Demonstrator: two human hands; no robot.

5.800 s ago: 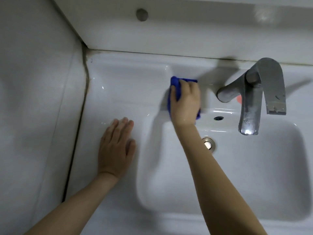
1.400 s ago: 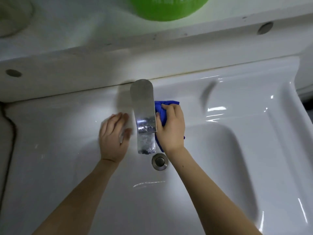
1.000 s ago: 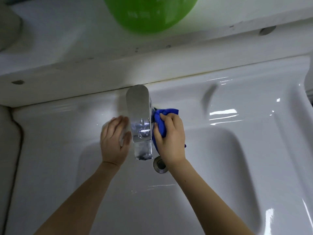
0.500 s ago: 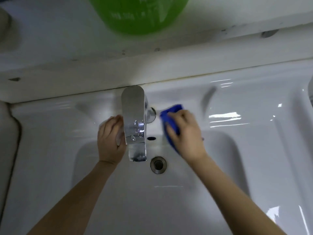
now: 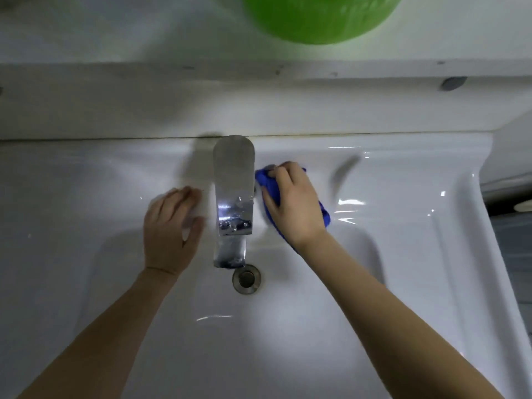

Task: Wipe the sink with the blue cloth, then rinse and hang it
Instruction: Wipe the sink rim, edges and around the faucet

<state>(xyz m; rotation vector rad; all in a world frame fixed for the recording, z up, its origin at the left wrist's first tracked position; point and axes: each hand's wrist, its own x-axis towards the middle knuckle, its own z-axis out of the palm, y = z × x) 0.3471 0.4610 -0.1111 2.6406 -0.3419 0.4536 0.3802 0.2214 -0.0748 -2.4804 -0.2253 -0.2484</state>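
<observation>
Currently mid-wipe: right hand (image 5: 293,203) grips the bunched blue cloth (image 5: 269,182), pressing it on the sink (image 5: 288,326) deck just right of the faucet (image 5: 233,180). Left hand (image 5: 169,226) rests flat, fingers straight, left of the faucet. No water running; rinse and hang not yet done

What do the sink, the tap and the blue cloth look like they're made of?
The sink looks like glazed ceramic: glossy white with sharp light streaks. The tap is metal, probably chrome-plated, given its mirror-like reflections. The blue cloth is soft fabric, perhaps microfibre; it bunches under the right hand.
</observation>
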